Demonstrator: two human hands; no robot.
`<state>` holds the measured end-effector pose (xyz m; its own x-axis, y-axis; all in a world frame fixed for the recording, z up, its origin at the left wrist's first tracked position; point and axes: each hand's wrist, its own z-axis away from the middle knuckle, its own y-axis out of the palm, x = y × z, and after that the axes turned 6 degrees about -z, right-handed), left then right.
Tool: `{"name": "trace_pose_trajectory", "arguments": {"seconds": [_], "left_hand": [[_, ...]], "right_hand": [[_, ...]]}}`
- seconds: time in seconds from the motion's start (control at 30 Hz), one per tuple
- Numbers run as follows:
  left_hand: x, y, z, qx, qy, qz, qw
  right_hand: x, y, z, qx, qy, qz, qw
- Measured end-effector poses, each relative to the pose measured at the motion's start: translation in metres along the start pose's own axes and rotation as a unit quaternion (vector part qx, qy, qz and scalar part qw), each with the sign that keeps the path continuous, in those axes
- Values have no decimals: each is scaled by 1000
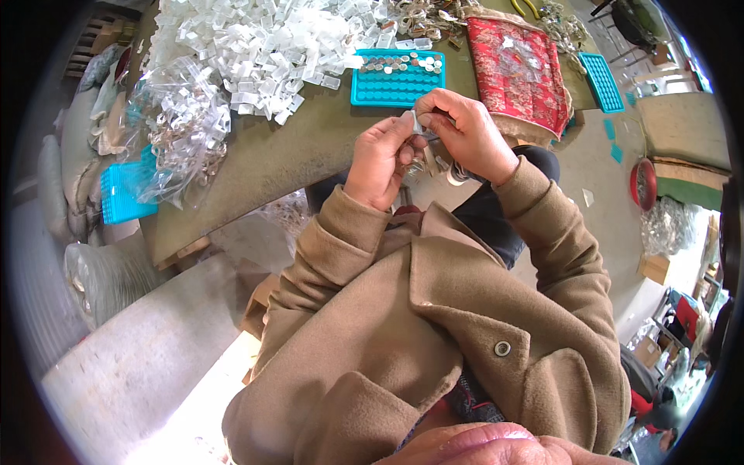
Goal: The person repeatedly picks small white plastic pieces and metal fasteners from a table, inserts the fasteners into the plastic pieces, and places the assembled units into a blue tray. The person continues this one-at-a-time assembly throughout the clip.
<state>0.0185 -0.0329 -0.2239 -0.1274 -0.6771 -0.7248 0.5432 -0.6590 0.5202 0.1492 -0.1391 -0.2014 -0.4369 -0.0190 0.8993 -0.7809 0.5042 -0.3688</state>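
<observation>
Just past the table's near edge, my left hand (383,160) and my right hand (470,133) meet with fingertips pinched together. Between them is a small whitish translucent plastic piece (416,124), partly covered by the fingers, so its exact kind is hidden. Both hands are closed on it. Directly beyond them lies a turquoise tray (398,99) with rows of small hollows. Small round silvery pieces (399,63) sit in its far rows. To the left spreads a big heap of small translucent plastic boxes (263,46).
A transparent bag (186,116) of small parts lies on the table (263,155) at left, beside stacked turquoise trays (124,192). Red patterned cloth (515,74) drapes over the right edge. Another turquoise tray (601,82) and a red bowl (642,184) are farther right.
</observation>
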Motion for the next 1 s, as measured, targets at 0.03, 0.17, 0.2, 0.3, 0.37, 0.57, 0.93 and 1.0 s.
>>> {"name": "trace_pose_trajectory", "arguments": {"seconds": [0.03, 0.17, 0.2, 0.3, 0.37, 0.57, 0.93, 1.0], "left_hand": [[0, 0, 0, -18, 36, -56, 998], [-8, -3, 0, -24, 81, -71, 994], [-11, -5, 1, -12, 81, -44, 996], [-20, -11, 4, 18, 81, 15, 996], [-23, -12, 4, -4, 85, -38, 996], [-25, -16, 4, -28, 86, 4, 996], [-50, -28, 6, -116, 302, -109, 940], [-56, -29, 7, -159, 352, -203, 900]], "right_hand": [[0, -1, -3, 22, -3, -8, 1000], [-3, -30, -35, 136, 13, -18, 990], [-7, -37, -50, 157, -13, -3, 988], [-27, -39, -98, 40, -51, 192, 979], [-41, -34, -119, -6, -90, 266, 960], [-64, -13, -149, -3, -179, 327, 928], [7, -2, -129, -26, -142, 165, 976], [25, 6, -113, -39, -107, 107, 988]]}}
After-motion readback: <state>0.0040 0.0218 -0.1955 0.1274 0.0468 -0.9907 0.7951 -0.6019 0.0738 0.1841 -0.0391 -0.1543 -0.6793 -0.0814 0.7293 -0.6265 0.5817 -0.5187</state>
